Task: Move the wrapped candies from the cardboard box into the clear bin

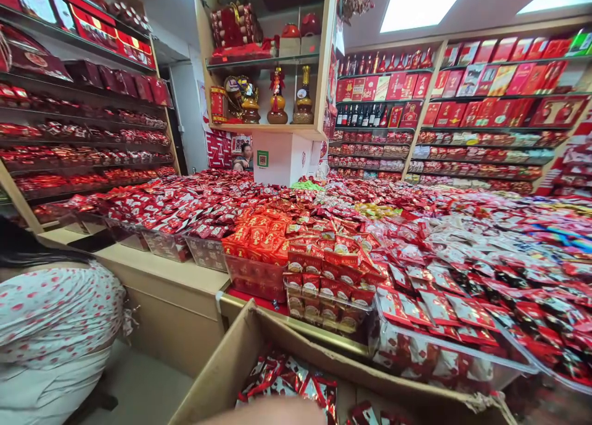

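Note:
An open cardboard box (pixel 231 366) sits right below me, with red sweet packets (pixel 287 379) lying in it. A blurred strip of skin (pixel 268 412) shows at the bottom edge over the box; I cannot tell whether it is my hand or my arm, or which side it belongs to. It holds nothing that I can see. Just beyond the box, clear plastic bins (pixel 324 311) full of red packets stand along the counter's near edge, and a bin of orange-red packets (pixel 259 243) stands behind them.
Red packets in heaps (pixel 439 258) cover a wide counter. A person in a white spotted top (pixel 50 314) stands close at the left by the beige counter front (pixel 176 314). Another person (pixel 243 156) sits at the back. Shelves of red boxes (pixel 485 104) line the walls.

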The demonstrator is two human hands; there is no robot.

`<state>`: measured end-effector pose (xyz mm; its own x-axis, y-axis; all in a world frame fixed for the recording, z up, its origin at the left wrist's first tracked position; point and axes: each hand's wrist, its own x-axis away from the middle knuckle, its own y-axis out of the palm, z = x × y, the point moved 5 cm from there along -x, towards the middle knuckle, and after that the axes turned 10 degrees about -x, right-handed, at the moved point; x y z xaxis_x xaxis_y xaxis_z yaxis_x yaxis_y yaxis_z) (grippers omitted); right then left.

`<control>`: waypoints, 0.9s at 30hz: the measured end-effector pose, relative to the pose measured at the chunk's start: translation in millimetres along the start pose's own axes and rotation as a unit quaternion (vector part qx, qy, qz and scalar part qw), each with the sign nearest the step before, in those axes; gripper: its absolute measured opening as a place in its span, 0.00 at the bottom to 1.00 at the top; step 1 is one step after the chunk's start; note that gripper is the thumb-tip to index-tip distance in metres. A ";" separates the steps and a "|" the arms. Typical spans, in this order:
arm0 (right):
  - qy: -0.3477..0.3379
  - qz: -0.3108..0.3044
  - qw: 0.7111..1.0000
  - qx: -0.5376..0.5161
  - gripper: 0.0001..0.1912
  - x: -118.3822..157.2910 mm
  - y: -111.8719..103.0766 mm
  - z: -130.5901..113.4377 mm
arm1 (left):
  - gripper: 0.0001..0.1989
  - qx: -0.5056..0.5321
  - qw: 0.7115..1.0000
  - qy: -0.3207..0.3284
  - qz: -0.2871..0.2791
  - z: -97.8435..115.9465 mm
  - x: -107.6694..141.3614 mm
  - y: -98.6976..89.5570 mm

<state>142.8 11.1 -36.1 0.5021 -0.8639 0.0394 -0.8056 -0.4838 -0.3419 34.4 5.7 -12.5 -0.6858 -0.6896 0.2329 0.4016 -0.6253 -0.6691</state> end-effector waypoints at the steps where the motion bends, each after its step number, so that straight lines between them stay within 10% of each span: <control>1: 0.015 -0.024 1.000 -0.013 0.10 0.0 5.3 -1.1 | 0.09 0.016 1.000 -0.009 0.017 -1.2 -0.6 -9.9; 7: 0.050 0.011 0.974 -0.222 0.16 1.6 -24.3 -45.8 | 0.12 0.203 0.961 -0.030 0.186 5.0 3.1 -63.9; 11: 0.000 0.067 0.978 -0.196 0.18 2.6 -44.2 -68.8 | 0.14 0.325 0.918 -0.020 0.227 11.5 1.4 -64.2; 21: 0.043 0.138 0.954 -0.264 0.17 -10.9 -51.9 -36.6 | 0.11 0.479 0.851 0.015 0.213 0.6 -19.1 -57.0; 27: -0.212 0.256 0.942 0.048 0.12 1.3 -57.2 -55.2 | 0.12 0.618 0.766 0.020 0.175 5.5 -15.0 -48.2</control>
<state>172.2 29.9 35.3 0.1524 -0.8370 -0.5256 -0.9546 0.0131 -0.2976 28.7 44.3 20.1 -0.4131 -0.8977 0.1532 0.8161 -0.2903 0.4996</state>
